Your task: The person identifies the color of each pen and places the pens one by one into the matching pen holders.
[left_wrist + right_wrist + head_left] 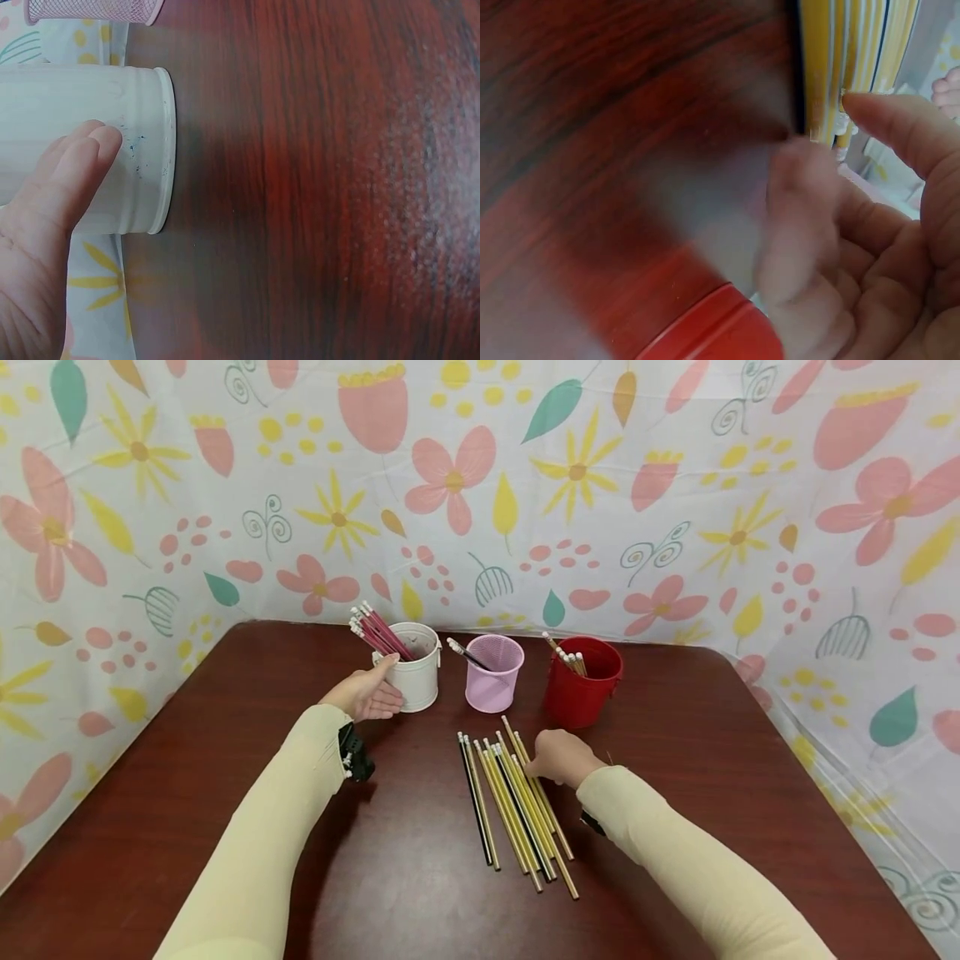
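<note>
My left hand point(367, 692) rests with nearly straight fingers against the side of a white bucket point(420, 683), its thumb up by the rim. Pink pencils point(384, 633) with white erasers lean in that bucket. In the left wrist view the fingertips lie over the bucket's wall point(97, 97). My right hand point(562, 758) is low over the eraser ends of a spread of yellow-striped pencils point(507, 811). In the right wrist view, its thumb and forefinger stand apart around the ends of the pencils point(821, 67), with the other fingers curled. A black pencil point(476, 799) lies at the pile's left.
A pink mesh cup point(491, 689) holding dark pencils point(472, 657) stands in the middle of the row. To its right, a red bucket point(579, 700) holds several gold pencils point(562, 653), close behind my right hand. A flowered cloth point(465, 568) hangs behind the brown table point(405, 860).
</note>
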The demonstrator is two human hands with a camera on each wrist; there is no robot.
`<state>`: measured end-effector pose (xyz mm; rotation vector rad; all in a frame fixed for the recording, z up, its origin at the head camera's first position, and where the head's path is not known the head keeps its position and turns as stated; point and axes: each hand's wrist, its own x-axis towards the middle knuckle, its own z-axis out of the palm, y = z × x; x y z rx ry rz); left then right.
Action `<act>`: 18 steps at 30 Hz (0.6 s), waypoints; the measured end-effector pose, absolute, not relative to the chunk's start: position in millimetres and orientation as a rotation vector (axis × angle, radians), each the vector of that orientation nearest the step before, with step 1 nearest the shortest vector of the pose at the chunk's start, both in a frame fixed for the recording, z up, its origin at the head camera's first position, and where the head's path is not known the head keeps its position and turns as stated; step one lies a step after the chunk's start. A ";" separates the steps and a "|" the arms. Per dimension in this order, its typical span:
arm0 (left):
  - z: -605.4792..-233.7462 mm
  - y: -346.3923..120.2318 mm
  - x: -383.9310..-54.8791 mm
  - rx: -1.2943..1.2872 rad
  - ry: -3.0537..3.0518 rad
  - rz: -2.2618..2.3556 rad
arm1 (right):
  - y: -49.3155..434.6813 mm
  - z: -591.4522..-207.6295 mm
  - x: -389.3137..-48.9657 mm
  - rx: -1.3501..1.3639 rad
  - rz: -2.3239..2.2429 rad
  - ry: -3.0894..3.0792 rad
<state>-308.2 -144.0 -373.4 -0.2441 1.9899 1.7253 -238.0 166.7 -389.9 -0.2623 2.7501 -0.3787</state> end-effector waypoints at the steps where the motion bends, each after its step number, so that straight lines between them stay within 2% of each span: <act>1: -373.2 -144.2 -308.1 -0.250 1.988 1.726 | 165.5 -390.6 -238.4 -0.239 -0.360 2.739; 18: -372.9 -144.3 -306.0 -0.261 1.993 1.744 | 157.9 -404.0 -237.5 -0.197 -0.659 2.582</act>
